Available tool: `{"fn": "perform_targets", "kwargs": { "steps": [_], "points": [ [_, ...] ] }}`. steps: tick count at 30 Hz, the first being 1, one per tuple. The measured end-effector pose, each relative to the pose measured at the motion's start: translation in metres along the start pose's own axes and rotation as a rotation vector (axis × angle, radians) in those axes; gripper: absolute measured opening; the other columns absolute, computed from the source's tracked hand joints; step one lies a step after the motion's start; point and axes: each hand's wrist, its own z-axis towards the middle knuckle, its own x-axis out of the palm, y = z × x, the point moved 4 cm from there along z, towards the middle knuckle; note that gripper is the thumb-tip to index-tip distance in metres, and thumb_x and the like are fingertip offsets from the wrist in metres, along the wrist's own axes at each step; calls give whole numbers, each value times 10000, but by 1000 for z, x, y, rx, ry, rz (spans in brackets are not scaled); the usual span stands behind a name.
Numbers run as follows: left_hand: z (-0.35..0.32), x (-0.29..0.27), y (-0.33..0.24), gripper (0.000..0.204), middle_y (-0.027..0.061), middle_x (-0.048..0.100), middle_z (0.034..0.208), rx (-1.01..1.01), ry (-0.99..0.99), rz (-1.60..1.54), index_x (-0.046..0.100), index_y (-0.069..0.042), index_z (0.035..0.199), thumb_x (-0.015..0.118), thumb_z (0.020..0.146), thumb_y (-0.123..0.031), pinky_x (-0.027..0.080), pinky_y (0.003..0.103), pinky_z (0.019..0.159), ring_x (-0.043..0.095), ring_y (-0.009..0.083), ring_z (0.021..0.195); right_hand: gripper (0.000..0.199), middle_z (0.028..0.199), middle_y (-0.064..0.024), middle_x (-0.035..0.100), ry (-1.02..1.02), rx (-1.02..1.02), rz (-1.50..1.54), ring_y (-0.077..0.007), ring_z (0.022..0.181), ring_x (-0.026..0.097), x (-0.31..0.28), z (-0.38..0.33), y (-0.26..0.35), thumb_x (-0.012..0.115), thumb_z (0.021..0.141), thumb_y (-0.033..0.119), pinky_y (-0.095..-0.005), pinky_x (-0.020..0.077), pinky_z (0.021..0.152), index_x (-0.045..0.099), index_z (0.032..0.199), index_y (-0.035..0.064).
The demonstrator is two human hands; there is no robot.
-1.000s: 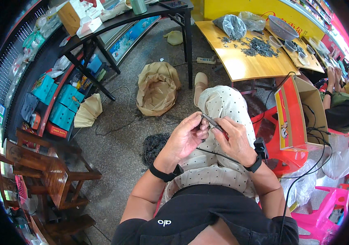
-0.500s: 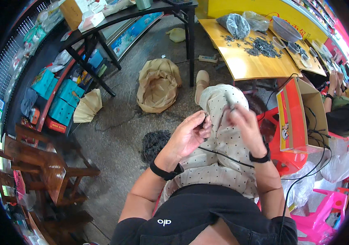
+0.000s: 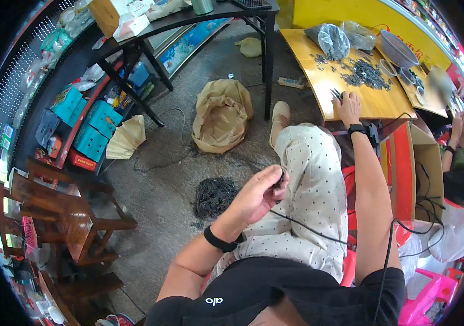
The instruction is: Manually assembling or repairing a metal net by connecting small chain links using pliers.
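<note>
My left hand (image 3: 262, 193) is raised over my lap, its fingers closed around a small dark piece (image 3: 282, 177) mostly hidden in the grip. A thin black cable (image 3: 308, 229) runs from just below that hand across my patterned trousers to the right. Stretched far forward, my right hand (image 3: 349, 110) is at the near left corner of the yellow wooden table (image 3: 330, 65). Its fingers close on a small tool with thin metal tips (image 3: 336, 93), whose exact kind I cannot make out. Beyond it lies a heap of small dark parts (image 3: 365, 74).
An open brown paper sack (image 3: 222, 117) stands on the floor ahead, with a black tangled heap (image 3: 214, 198) nearer. A wooden chair (image 3: 74, 217) is left, a black table (image 3: 188, 19) ahead. Right are a cardboard box (image 3: 425, 163) with cables and another person's hand (image 3: 456, 127).
My right hand has swung from over my lap forward to the table's edge. The left hand stays over my lap, still closed. The whole view has shifted slightly.
</note>
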Motion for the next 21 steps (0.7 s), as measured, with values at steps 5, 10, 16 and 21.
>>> {"fn": "perform_targets", "kwargs": {
  "steps": [5, 10, 16, 21],
  "points": [
    [6, -10, 3, 258, -12, 500, 787, -7, -65, 55, 559, -45, 910, 504, 999, -280, 353, 225, 651, 380, 78, 679, 421, 1062, -160, 586, -137, -24, -51, -341, 1074, 525, -7, 9, 22, 574, 889, 451, -484, 399, 887, 642, 1057, 71],
    [3, -16, -5, 228, -26, 531, 816, 87, -174, 250, 607, -42, 968, 543, 985, -261, 355, 198, 650, 402, 62, 699, 240, 903, -101, 661, 487, -60, 1195, -185, 884, 618, -120, -55, 119, 593, 909, 215, -287, 471, 797, 677, 1034, 29],
    [4, -18, -4, 296, -49, 517, 758, 118, -200, 473, 633, -25, 954, 514, 1001, -291, 300, 185, 540, 379, 24, 629, 151, 856, -142, 655, 576, -460, 1201, -300, 800, 646, -194, -142, 185, 682, 808, 68, -360, 508, 697, 681, 935, -13],
    [3, -15, 4, 316, -37, 510, 809, 68, -93, 405, 621, -20, 1074, 492, 1007, -301, 281, 194, 570, 340, 52, 647, 89, 794, -127, 616, 362, -568, 1045, -288, 728, 627, -212, -154, 183, 667, 793, 8, -345, 493, 646, 643, 870, -28]
  ]
}}
